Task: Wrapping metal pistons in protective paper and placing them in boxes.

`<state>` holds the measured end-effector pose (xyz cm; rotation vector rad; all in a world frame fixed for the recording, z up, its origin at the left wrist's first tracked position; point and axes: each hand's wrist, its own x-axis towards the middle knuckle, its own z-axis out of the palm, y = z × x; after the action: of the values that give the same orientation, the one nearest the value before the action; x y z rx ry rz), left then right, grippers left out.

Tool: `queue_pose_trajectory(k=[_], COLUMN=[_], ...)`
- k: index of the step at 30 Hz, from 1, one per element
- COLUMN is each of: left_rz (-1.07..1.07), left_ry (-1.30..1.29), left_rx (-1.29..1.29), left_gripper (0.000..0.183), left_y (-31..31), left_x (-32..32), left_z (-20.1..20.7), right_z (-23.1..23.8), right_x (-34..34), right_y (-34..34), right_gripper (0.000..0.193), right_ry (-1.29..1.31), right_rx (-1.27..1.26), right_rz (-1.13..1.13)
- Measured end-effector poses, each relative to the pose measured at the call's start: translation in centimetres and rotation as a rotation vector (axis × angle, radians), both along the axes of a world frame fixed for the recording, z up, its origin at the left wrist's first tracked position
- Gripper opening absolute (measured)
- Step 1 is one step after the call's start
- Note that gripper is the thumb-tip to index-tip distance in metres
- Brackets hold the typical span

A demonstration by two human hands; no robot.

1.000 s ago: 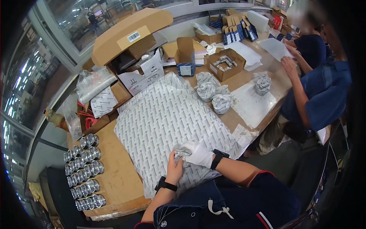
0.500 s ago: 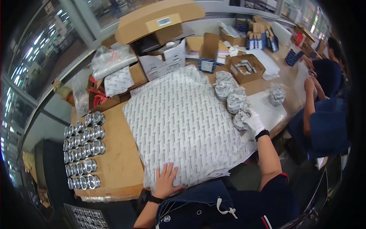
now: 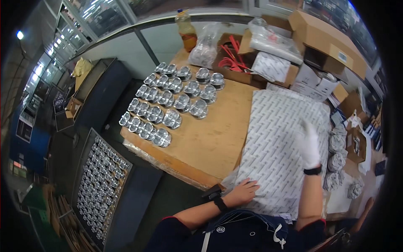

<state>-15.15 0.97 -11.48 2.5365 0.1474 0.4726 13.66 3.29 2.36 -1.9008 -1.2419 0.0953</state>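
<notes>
My left hand [image 3: 241,194], bare with fingers stretched out, rests on the near left corner of a stack of printed wrapping paper [image 3: 277,138]. My right hand [image 3: 309,145], in a white glove, is over the right part of the stack. Motion blurs its fingers; nothing plainly shows in them. Right of the stack stands a row of paper-wrapped bundles [image 3: 336,161], and another wrapped bundle [image 3: 355,187] sits apart. Rows of shiny metal pistons [image 3: 183,103] stand on the left of the table.
The brown tabletop [image 3: 214,143] ends at a near left edge. Beyond it, a tray [image 3: 100,185] holds many more pistons. Along the back stand a bottle [image 3: 186,31], a box with red straps [image 3: 228,59] and a big open carton [image 3: 327,38].
The view has swung left, bringing the pistons and tray into fuller sight. My right hand has left the wrapped bundle and moved left over the paper. My left hand stays on the paper.
</notes>
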Motion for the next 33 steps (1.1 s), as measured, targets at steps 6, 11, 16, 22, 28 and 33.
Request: queue_pose_trajectory(k=[6, 11, 16, 22, 28, 33], left_rz=[-0.054, -0.049, -0.034, -0.039, -0.027, -0.159], left_ry=[-0.159, -0.274, -0.196, 0.015, 0.331, 0.058], left_rx=[-0.356, -0.385, -0.365, -0.106, -0.134, 0.003], left_gripper=[0.014, 0.012, 0.03, 0.024, 0.03, 0.037], left_y=[1.2, 0.4, 0.8, 0.7, -1.3, -3.7], left_x=[0.0, 0.1, -0.1, 0.7, 3.9, 4.9], left_z=[0.0, -1.0, -0.5, 2.9, 5.6, 6.3], right_z=[-4.2, -7.9, -7.1, -0.5, -1.5, -4.5], right_x=[-16.8, -22.2, -21.0, -11.0, -5.1, -4.5], right_y=[20.4, 26.9, 25.1, 7.3, -10.0, -16.7], right_gripper=[0.042, 0.025, 0.019, 0.021, 0.02, 0.027], right_ry=[-0.437, -0.864, -0.697, 0.063, 1.053, 0.988], right_rx=[-0.018, -0.394, -0.447, -0.511, -0.415, -0.339], right_rz=[0.52, 0.63, 0.583, 0.58, 0.234, 0.139])
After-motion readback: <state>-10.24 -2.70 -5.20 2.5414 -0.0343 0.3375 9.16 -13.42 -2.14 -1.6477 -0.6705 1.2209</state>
